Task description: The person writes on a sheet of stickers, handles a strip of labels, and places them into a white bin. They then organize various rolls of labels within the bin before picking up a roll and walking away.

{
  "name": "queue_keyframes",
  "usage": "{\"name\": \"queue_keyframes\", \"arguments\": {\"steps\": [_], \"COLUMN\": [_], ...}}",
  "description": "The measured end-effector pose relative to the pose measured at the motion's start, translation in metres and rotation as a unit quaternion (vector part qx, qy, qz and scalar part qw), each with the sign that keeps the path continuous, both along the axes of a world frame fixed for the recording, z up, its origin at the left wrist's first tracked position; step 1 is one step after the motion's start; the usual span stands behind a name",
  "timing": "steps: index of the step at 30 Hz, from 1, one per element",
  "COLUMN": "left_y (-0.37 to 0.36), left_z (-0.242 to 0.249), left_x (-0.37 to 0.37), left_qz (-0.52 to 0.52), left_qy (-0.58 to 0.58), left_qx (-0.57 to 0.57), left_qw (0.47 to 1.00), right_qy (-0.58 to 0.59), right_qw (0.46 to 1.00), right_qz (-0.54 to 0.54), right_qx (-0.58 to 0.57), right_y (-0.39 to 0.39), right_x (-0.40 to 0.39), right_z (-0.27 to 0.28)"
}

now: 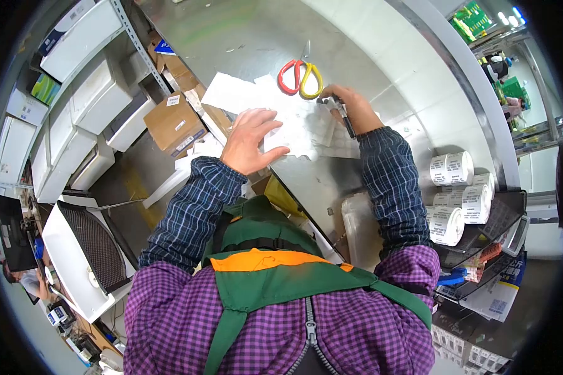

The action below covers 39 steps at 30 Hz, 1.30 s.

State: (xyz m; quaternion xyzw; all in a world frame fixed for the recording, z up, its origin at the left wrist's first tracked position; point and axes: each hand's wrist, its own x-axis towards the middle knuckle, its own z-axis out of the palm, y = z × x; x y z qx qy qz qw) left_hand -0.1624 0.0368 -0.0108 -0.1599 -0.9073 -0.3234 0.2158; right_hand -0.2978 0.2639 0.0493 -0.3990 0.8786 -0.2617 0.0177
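White sheets of paper (296, 128) lie on the grey metal table (231, 31) in front of me. My left hand (251, 142) rests at the left side of the sheets, its fingers spread and holding nothing. At their right side, my right hand (355, 111) is closed around a dark and silver hand tool (348, 127); its exact kind is not clear. Just beyond the sheets lie scissors (301, 64) with one red and one yellow handle loop, blades pointing away from me. Neither hand touches them.
Rolls of printed labels (447, 226) stand at the right, beside a black mesh rack (510, 212). Cardboard boxes (174, 125) sit left of the table, and white bins (100, 94) fill the shelving farther left. A white tray (360, 225) is near my right forearm.
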Motion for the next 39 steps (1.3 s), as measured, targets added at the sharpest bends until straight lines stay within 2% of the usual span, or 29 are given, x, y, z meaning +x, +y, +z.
{"name": "queue_keyframes", "arguments": {"steps": [4, 7, 10, 12, 13, 15, 19, 20, 22, 25, 27, 30, 39], "left_y": [0.001, 0.004, 0.022, 0.035, 0.040, 0.048, 0.056, 0.057, 0.058, 0.059, 0.060, 0.060, 0.061], "left_z": [-0.001, -0.002, 0.007, 0.015, 0.016, 0.019, 0.015, 0.012, 0.010, 0.006, 0.005, 0.004, 0.006], "left_x": [0.001, 0.002, 0.006, 0.007, 0.006, -0.001, -0.021, -0.023, -0.025, -0.027, -0.026, -0.025, -0.024], "left_qz": [-0.002, -0.001, 0.043, 0.020, 0.018, -0.009, -0.011, -0.012, -0.006, -0.003, 0.004, 0.014, 0.016], "left_qy": [-0.003, -0.004, 0.018, 0.046, 0.045, 0.046, 0.033, 0.033, 0.010, -0.003, 0.002, 0.007, 0.000], "left_qx": [0.001, 0.020, -0.022, -0.038, -0.038, -0.026, -0.042, -0.042, -0.091, -0.085, -0.084, -0.084, -0.090], "left_qw": [1.000, 1.000, 0.999, 0.998, 0.998, 0.999, 0.999, 0.999, 0.996, 0.996, 0.996, 0.996, 0.996], "right_qy": [-0.004, -0.006, 0.013, 0.012, 0.011, -0.175, -0.226, -0.244, -0.256, -0.288, -0.228, -0.190, -0.199], "right_qw": [0.999, 0.998, 0.998, 0.993, 0.993, 0.942, 0.933, 0.912, 0.908, 0.901, 0.927, 0.939, 0.939], "right_qz": [0.015, -0.018, -0.025, -0.058, -0.060, -0.117, -0.156, -0.170, -0.179, -0.190, -0.180, -0.176, -0.178], "right_qx": [0.043, 0.059, 0.055, -0.101, -0.101, -0.262, -0.231, -0.283, -0.280, -0.261, -0.235, -0.226, -0.217], "right_y": [0.004, 0.006, 0.005, 0.004, 0.004, 0.004, 0.008, 0.005, 0.005, 0.006, 0.005, 0.004, 0.003], "right_x": [0.003, 0.002, 0.002, 0.004, 0.005, 0.006, 0.004, 0.007, 0.007, 0.008, 0.005, 0.004, 0.006], "right_z": [-0.001, -0.007, -0.011, -0.018, -0.018, -0.017, -0.027, -0.033, -0.039, -0.040, -0.046, -0.049, -0.049]}}
